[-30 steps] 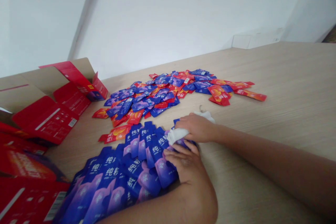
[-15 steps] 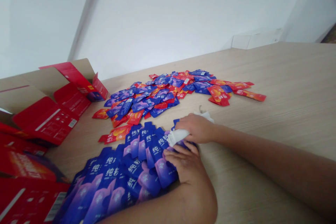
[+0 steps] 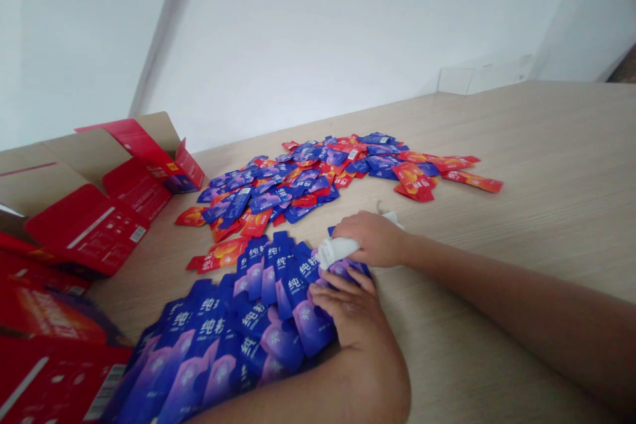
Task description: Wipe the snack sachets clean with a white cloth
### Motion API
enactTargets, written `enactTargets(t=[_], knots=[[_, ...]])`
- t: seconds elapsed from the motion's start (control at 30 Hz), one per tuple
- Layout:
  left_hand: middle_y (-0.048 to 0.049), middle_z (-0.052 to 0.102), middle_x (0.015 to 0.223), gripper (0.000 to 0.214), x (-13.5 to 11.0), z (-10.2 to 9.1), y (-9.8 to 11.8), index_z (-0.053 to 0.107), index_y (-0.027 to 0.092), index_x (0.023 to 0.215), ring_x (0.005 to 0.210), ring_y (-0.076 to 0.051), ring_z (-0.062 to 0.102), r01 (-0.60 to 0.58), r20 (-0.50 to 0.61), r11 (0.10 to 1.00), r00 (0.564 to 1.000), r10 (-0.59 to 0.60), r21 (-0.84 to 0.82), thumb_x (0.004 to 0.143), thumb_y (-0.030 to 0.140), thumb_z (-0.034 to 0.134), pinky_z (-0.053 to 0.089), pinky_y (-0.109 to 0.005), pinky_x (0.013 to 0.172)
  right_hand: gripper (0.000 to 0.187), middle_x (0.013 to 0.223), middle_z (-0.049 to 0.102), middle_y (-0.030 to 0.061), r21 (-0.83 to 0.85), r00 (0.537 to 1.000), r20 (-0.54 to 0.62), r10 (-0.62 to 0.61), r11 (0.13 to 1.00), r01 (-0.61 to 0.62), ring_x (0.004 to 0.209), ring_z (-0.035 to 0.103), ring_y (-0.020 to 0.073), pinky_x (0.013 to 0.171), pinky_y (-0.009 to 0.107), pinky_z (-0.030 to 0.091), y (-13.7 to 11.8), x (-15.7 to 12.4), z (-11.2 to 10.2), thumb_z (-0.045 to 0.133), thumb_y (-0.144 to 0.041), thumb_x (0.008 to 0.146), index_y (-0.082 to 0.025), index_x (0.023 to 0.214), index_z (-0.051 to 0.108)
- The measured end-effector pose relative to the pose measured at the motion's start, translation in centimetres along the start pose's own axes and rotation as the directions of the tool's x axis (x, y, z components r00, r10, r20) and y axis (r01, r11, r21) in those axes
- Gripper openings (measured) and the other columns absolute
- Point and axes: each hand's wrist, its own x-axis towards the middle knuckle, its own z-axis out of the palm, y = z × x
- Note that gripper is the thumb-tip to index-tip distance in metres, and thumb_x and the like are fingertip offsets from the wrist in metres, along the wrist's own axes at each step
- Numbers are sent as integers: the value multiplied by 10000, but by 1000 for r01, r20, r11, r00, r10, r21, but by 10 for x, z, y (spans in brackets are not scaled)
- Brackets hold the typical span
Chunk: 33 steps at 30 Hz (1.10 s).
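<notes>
A long fanned row of blue and purple sachets [image 3: 238, 331] runs from the lower left up to the middle of the wooden table [image 3: 521, 165]. My left hand [image 3: 348, 311] lies on the near end of that row, fingers bent and pressing on the top sachets. My right hand [image 3: 372, 238] is just beyond it, closed round a crumpled white cloth [image 3: 334, 250] that touches the row's end. A loose heap of red and blue sachets [image 3: 318, 175] lies farther back.
Opened red and brown cardboard boxes [image 3: 94, 205] crowd the left side. More red packaging [image 3: 44, 351] fills the lower left corner. A white wall stands behind the table, with a white box [image 3: 477, 76] at its far edge.
My right hand with the cloth has shifted slightly up and to the left over the row's end. My left hand has stayed put.
</notes>
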Motion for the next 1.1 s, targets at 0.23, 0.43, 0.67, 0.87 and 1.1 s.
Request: enactTargets(t=[0.23,0.43,0.67,0.87,1.1], knots=[[-303,539,1184,469,-1,-2,-2,450,114,1290,993,-374,583,5,-5,998,1000,-5,-55,828,49,409,451,-590,804,270,939,628,68,-126,986,90,143,983,-131,874,570,225,758,321,354,5,2,4,564,-305,782,-195,1029,567],[-309,531,1187,468,-2,-3,-4,463,107,1283,999,-381,577,1,-5,996,1000,-2,-85,825,34,404,452,-587,805,265,955,631,74,-84,987,10,161,984,-160,912,565,225,779,318,359,10,1,3,555,-285,784,-182,1027,570],[-293,535,1197,488,-1,-9,-9,442,121,1303,1015,-374,568,-40,70,989,996,50,-141,830,22,375,454,-592,809,247,931,635,57,-5,993,115,31,1000,-31,849,575,216,745,305,360,-3,2,1,570,-309,773,-193,991,582],[-311,503,1216,497,-1,-8,-7,436,128,1311,1016,-379,565,-37,63,994,997,43,-99,830,24,374,453,-587,811,256,955,636,72,-121,982,58,178,978,-170,889,575,230,751,310,359,12,1,5,568,-282,773,-190,1012,567],[-287,534,1200,466,-1,-10,-10,486,107,1265,1032,-378,556,-25,44,976,998,35,-217,821,5,388,438,-607,826,259,939,640,51,47,994,109,-22,999,17,854,576,209,739,295,368,-1,0,-2,570,-294,764,-194,1003,577]])
